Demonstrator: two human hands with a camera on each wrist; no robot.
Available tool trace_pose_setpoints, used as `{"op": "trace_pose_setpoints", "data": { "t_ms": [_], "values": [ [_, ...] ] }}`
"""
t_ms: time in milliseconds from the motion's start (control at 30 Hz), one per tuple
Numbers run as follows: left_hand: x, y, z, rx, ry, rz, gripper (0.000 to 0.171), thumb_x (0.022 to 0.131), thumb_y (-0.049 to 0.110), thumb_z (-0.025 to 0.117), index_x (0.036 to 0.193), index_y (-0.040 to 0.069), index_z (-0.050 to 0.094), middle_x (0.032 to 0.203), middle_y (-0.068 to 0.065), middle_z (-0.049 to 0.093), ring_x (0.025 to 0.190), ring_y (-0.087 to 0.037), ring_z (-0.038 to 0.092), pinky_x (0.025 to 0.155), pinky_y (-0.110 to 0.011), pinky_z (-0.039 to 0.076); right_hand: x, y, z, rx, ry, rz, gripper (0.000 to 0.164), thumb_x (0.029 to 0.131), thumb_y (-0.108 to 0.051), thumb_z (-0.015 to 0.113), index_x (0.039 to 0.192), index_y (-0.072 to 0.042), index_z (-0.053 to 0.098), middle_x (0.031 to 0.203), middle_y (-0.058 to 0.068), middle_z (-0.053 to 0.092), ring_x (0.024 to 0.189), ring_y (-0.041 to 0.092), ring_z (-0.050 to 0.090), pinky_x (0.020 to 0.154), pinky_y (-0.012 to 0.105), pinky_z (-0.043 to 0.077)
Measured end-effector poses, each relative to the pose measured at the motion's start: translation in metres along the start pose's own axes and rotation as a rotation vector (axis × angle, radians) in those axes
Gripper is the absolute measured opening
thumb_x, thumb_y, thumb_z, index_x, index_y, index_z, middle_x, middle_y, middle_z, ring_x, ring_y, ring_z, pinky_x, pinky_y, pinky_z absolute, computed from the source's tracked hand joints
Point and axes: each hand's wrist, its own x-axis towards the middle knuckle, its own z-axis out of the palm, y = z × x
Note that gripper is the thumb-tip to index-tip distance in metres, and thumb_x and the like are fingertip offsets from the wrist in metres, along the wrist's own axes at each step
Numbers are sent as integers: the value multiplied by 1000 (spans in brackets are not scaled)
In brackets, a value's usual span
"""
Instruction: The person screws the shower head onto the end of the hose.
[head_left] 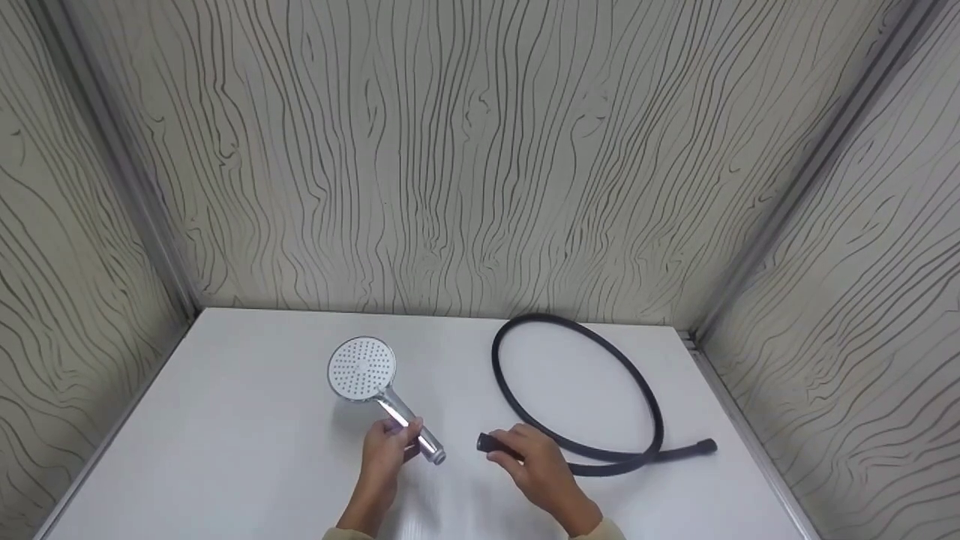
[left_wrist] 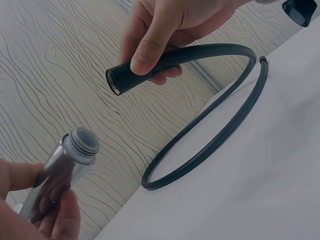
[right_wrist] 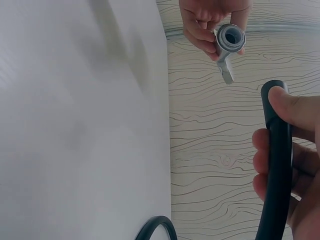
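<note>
My left hand (head_left: pixel 385 454) grips the chrome handle of a shower head (head_left: pixel 362 369), whose round white spray face points up. At the handle's lower end a threaded collar (left_wrist: pixel 82 144) is bare, as the left wrist view shows. Between thumb and fingers, my right hand (head_left: pixel 536 465) holds one end of a black shower hose (head_left: pixel 649 397). That end's sleeve (left_wrist: pixel 120 80) is hollow and faces the handle's thread, with a gap between the two. Behind the right hand the hose loops over the table, its other end (head_left: pixel 706 447) lying to the right.
The white table (head_left: pixel 247 420) carries the hose loop on its right half. Panels with a wood-grain pattern (head_left: pixel 450 150) enclose it at the back and on both sides. Grey metal strips (head_left: pixel 810 157) run along the corners.
</note>
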Motion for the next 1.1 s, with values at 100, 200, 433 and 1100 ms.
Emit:
{"op": "trace_pose_setpoints", "data": {
  "t_ms": [100,200,433,1100],
  "values": [
    [-1,0,0,-15,7,1,52,95,21,61,129,-12,38,118,-24,58,106,-29,65,102,-49,53,0,-1,1,-13,27,-23,17,92,-28,66,104,-18,72,84,-9,64,76,-4,51,62,13,54],
    [-1,0,1,-20,11,4,52,95,20,61,129,-11,38,119,-24,57,107,-30,65,102,-49,53,0,-2,2,-15,42,-35,17,93,-30,65,103,-19,72,83,-9,63,75,-4,51,61,13,53],
    [-3,1,4,-29,24,15,52,96,20,60,130,-13,37,122,-27,56,110,-34,63,102,-51,53,3,-5,8,-15,32,-35,15,93,-29,65,102,-20,72,80,-10,62,73,-4,48,60,12,52],
    [-10,2,10,-61,119,111,49,97,19,59,129,-12,38,119,-26,57,109,-36,65,97,-45,57,7,-15,24,-42,14,-48,13,93,-27,66,96,-16,72,74,-9,63,67,-4,47,57,10,48]
  ]
}}
